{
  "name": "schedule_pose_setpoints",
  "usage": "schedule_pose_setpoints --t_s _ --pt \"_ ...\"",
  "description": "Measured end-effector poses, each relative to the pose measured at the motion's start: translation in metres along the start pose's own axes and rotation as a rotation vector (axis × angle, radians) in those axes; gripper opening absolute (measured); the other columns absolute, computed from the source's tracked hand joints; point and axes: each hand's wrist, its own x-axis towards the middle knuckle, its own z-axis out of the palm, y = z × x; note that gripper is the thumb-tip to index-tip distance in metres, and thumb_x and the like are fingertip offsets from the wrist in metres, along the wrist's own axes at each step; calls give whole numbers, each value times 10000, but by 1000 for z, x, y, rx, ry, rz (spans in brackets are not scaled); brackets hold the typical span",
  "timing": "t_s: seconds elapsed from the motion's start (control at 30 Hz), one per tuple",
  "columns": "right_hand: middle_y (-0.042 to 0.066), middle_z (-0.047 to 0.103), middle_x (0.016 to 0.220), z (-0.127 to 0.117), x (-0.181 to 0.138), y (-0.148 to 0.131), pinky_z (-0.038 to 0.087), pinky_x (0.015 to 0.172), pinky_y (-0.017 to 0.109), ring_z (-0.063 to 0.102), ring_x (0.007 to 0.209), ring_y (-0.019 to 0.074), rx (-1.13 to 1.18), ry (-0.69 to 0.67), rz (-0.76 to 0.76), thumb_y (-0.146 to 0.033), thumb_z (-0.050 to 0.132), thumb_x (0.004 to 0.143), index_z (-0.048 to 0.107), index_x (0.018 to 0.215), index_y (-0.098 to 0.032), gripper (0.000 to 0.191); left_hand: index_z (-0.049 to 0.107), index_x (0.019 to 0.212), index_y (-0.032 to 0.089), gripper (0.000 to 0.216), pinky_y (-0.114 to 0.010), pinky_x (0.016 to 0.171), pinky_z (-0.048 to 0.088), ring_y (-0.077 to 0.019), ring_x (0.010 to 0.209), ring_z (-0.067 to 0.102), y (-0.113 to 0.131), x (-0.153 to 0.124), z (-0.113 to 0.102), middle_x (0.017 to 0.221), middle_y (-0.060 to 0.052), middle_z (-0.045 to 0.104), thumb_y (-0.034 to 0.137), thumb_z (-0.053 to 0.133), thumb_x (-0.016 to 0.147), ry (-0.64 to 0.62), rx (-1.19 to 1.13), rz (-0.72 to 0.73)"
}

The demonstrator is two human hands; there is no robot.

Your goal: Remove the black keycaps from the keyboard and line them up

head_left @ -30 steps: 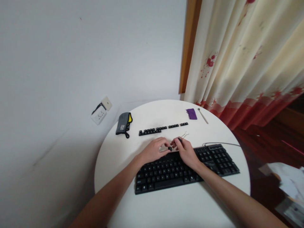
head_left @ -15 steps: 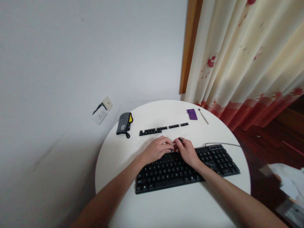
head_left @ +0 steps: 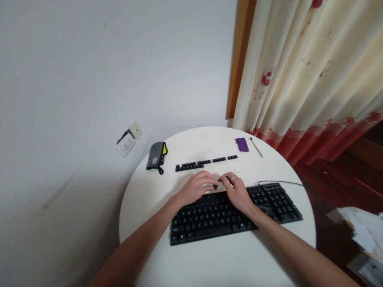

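Observation:
A black keyboard (head_left: 215, 217) lies slightly slanted on the round white table. My left hand (head_left: 199, 187) is above its upper edge, thumb and fingers pinching a small black keycap (head_left: 214, 186). Close by on the right, my right hand (head_left: 235, 189) is closed around a small dark tool (head_left: 229, 179), of which only a short part shows. Thin wire loops (head_left: 235, 171) stick out just past its fingers; whether they belong to the tool I cannot tell. Beyond both hands, several loose black keycaps (head_left: 189, 166) stand in rows.
A grey pouch (head_left: 156, 155) with a yellow patch lies at the table's left edge. Farther back are a purple cloth (head_left: 241, 144) and a slim brush (head_left: 256, 147). The keyboard cable (head_left: 281, 181) runs off the right edge. A wall (head_left: 179, 79) borders the table's far left.
My left hand has lifted slightly away from the keyboard, and the keycap now shows between its fingertips. A small gap has opened between my two hands.

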Motion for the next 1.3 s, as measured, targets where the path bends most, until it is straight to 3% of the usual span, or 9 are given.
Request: schedule_pose_setpoints --t_s 0.07,0.2,0.3,0.43,0.57,0.7,0.8,1.0,1.3 --pt "72 663 908 -1 -1 -4 452 846 319 604 889 192 -15 -25 -100 -328 421 947 653 934 -173 279 689 996 183 185 -343 853 476 -197 930 595 -2 0 0 958 -88 654 305 609 882 50 8 -17" --pt "61 642 910 -1 -4 -9 456 814 310 594 857 179 -17 -148 -171 -246 371 964 611 1082 -187 273 681 954 176 211 -343 825 475 -196 877 605 -3 0 1 902 -79 676 352 659 841 114 35 -65" --pt "64 633 919 1 -5 -11 449 803 308 580 866 187 -73 -170 -215 -235 418 950 636 1045 -198 241 686 885 171 197 -348 824 468 -196 854 604 -3 0 1 864 -75 681 357 683 819 164 47 -63" --pt "45 622 838 3 -7 -11 442 678 277 551 713 162 -142 -172 -226 -245 543 899 662 988 -194 158 707 857 165 197 -335 801 474 -189 828 608 -5 0 -2 840 -76 690 354 701 803 146 -2 -38" --pt "45 651 816 3 3 -4 436 672 278 563 693 165 -249 -166 -184 -255 601 862 689 919 -193 122 725 873 172 240 -331 803 480 -196 850 618 -9 -1 -12 865 -81 702 400 665 826 160 -34 -72" --pt "59 690 793 5 35 13 425 704 283 614 741 194 -469 -194 -52 -257 684 779 723 842 -178 108 710 846 151 344 -293 770 484 -172 811 626 -18 -4 -29 839 -77 689 365 464 955 390 -34 -173" --pt "58 707 775 12 60 26 405 649 259 635 717 195 -591 -246 62 -251 702 747 748 882 -199 152 691 808 138 384 -263 703 492 -157 741 625 -31 -8 -39 791 -67 677 376 432 963 495 -45 -246" --pt "62 702 742 31 77 37 372 601 240 627 679 181 -646 -236 80 -275 674 757 739 831 -186 132 680 762 130 392 -266 700 497 -162 717 633 -50 -13 -46 734 -56 676 394 455 944 518 -13 -309" --pt "75 693 769 41 82 44 371 609 240 619 725 186 -667 -187 112 -296 658 753 668 748 -166 131 687 755 131 401 -256 687 486 -155 701 634 -55 -14 -49 723 -50 685 387 446 949 518 -14 -309"
